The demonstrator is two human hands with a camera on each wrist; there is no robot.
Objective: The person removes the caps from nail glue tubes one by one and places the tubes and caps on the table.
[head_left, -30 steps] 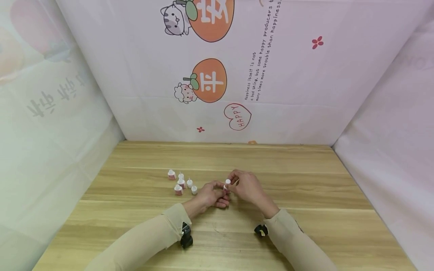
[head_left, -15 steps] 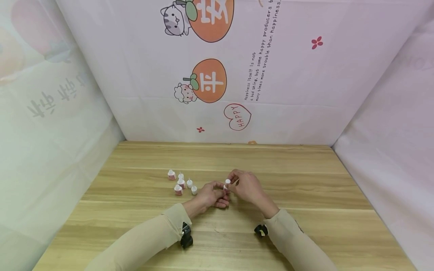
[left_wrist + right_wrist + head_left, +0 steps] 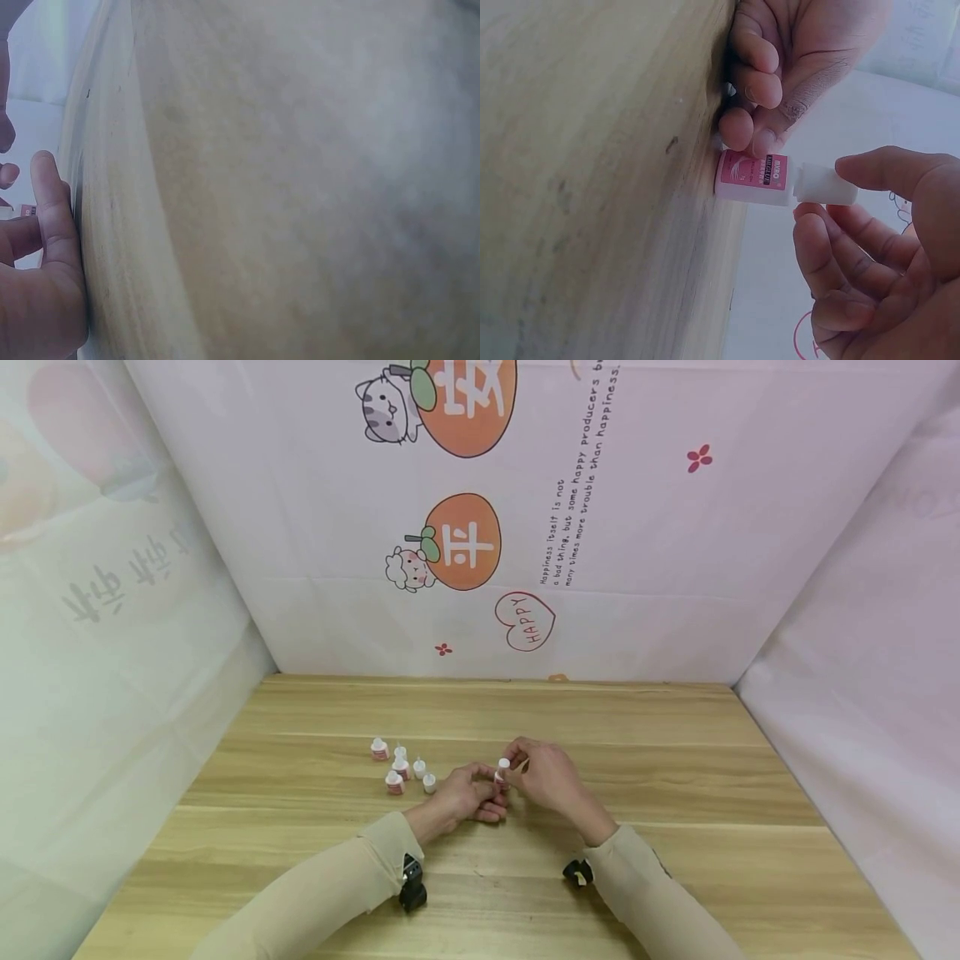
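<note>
In the head view a small glue bottle (image 3: 500, 781) stands on the table between both hands. The right wrist view shows its pink label with the word "GLUE" and a white cap (image 3: 826, 185) on the neck. My left hand (image 3: 465, 795) pinches the bottle's body low down, its other fingers near the table. With thumb and fingers my right hand (image 3: 550, 772) pinches the cap from the other side. Only part of the left hand (image 3: 45, 277) shows in the left wrist view, where the bottle is mostly hidden.
Several similar bottles (image 3: 394, 783) stand left of my left hand. Among them are small white pieces (image 3: 430, 783) with thin spikes on top. The wooden table (image 3: 637, 718) meets a printed cloth wall (image 3: 622, 627) at the back, and cloth walls rise at both sides.
The hands and bottles keep nearly the same places. The head view has shifted very slightly, and both hands still hold the bottle and its cap.
</note>
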